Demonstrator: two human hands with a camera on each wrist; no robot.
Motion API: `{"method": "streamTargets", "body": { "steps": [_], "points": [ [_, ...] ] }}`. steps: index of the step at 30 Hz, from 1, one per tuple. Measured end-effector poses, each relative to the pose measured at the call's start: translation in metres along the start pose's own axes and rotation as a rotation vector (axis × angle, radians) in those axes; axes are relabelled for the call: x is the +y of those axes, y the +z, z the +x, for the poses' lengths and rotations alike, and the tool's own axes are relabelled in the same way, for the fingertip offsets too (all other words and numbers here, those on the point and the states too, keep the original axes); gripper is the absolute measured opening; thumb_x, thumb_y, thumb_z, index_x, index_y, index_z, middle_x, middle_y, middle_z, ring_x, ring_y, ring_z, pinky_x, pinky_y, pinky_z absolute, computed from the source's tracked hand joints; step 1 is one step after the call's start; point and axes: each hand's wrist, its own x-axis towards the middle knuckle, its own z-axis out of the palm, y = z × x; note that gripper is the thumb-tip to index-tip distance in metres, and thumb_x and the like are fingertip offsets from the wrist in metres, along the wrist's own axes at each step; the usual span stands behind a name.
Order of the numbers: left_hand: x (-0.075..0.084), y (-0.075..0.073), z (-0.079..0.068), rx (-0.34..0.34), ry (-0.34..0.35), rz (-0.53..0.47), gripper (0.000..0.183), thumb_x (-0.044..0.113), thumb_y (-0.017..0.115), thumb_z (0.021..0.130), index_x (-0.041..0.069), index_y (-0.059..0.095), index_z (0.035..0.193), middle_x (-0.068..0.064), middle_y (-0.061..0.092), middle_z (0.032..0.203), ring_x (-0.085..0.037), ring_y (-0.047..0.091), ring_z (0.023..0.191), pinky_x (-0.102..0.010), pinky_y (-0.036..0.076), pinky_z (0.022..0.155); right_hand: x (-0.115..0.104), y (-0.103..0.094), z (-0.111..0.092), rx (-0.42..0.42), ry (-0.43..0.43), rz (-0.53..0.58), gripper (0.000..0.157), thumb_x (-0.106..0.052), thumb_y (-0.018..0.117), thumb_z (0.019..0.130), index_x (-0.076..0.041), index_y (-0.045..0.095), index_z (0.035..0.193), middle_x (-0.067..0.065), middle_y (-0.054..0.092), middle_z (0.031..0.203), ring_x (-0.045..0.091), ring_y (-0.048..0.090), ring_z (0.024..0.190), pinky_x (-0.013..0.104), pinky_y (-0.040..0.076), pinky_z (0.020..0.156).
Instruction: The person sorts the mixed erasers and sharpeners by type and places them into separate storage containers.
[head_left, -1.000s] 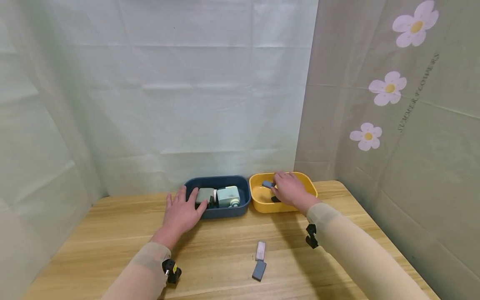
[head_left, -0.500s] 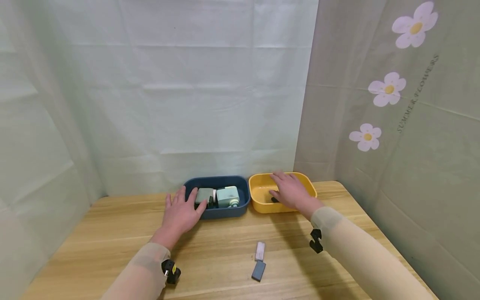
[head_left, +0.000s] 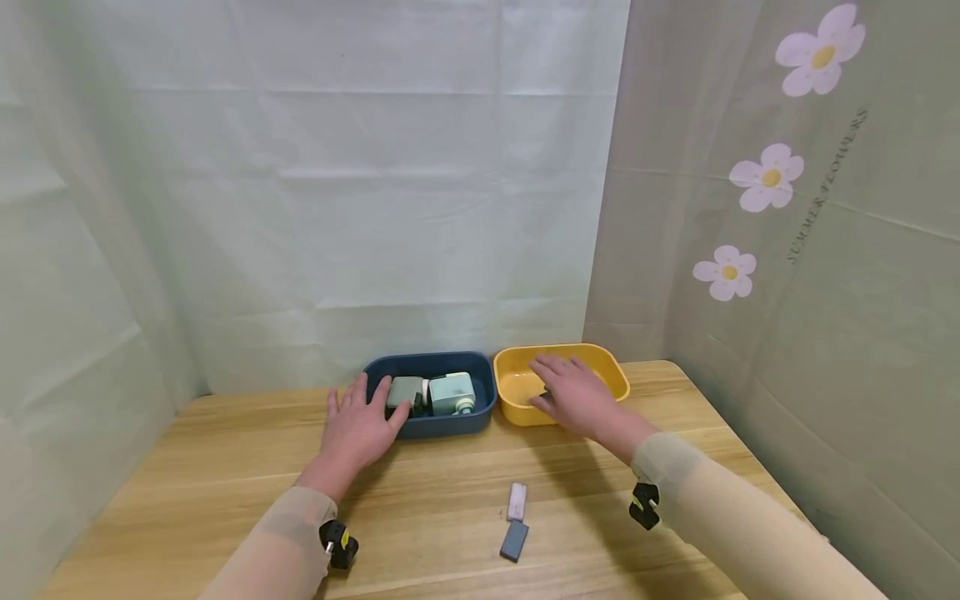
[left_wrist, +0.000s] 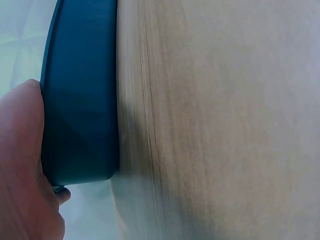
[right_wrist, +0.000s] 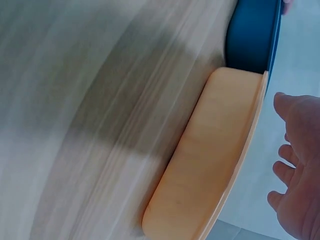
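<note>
My left hand (head_left: 356, 429) rests at the left end of the dark blue bin (head_left: 442, 427), fingers spread over its rim; the left wrist view shows the thumb at that rim. Inside the bin lie a grey boxy object (head_left: 407, 393) and a pale green boxy object (head_left: 452, 393) with a round nozzle-like part. Above the yellow bin (head_left: 521, 415) hovers my right hand (head_left: 581, 400), its fingers loosely extended and nothing held. A dark item in that bin is mostly hidden by the hand. Two small flat blocks, one pale (head_left: 517, 502) and one blue-grey (head_left: 514, 541), lie on the table.
Both bins stand side by side at the back of the wooden table (head_left: 435, 517), close to a pale cloth backdrop (head_left: 375, 208). A flower-printed cloth (head_left: 750, 350) hangs along the right side.
My right hand has let go of a small blue-grey block over the yellow bin, and its fingers have spread. It has drawn slightly toward me. The left hand stays put.
</note>
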Motion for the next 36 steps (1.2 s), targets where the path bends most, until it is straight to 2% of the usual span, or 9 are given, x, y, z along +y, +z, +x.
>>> {"method": "streamTargets", "body": {
  "steps": [14,36],
  "points": [
    [-0.001,0.002,0.000,0.000,0.004,-0.002,0.081,0.060,0.045,0.114,0.005,0.037,0.172,-0.038,0.022,0.174,-0.058,0.023,0.160,-0.076,0.002,0.128,-0.017,-0.003,-0.020,0.024,-0.061,0.028,0.069,-0.037,0.075,0.108,-0.001,0.053,0.162,0.018,0.051,0.167,0.039,0.046,0.156,0.061,0.028,0.130],
    [0.000,0.001,0.000,-0.005,0.002,0.000,0.080,0.059,0.044,0.114,0.005,0.036,0.172,-0.038,0.021,0.174,-0.058,0.023,0.160,-0.076,0.003,0.128,-0.033,-0.002,-0.054,0.100,-0.192,0.016,0.065,-0.034,0.079,0.105,0.000,0.059,0.157,0.020,0.060,0.159,0.042,0.053,0.150,0.061,0.036,0.126]
  ]
}}
